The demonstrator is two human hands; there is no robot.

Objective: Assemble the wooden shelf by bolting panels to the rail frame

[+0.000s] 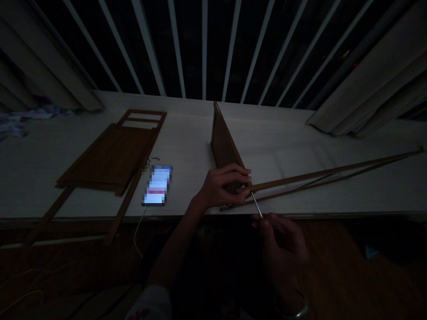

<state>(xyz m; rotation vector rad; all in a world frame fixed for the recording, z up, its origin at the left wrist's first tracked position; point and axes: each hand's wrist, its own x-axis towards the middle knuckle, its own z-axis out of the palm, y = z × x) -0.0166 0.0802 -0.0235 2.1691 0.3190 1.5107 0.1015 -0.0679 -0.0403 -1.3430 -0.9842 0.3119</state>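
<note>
A brown wooden panel (224, 144) stands on edge on the pale ledge (280, 146). My left hand (222, 186) is closed over its near corner, where long thin wooden slats (333, 173) meet it and run off to the right. My right hand (283, 246), below the ledge's front edge, pinches a thin metal tool (256, 205) whose tip points up at that corner joint.
A flat wooden panel with a frame (110, 158) lies at the left, its legs overhanging the edge. A lit phone (157, 185) with a white cable lies beside it. Vertical white bars and curtains stand behind. Crumpled cloth (20, 120) is at far left.
</note>
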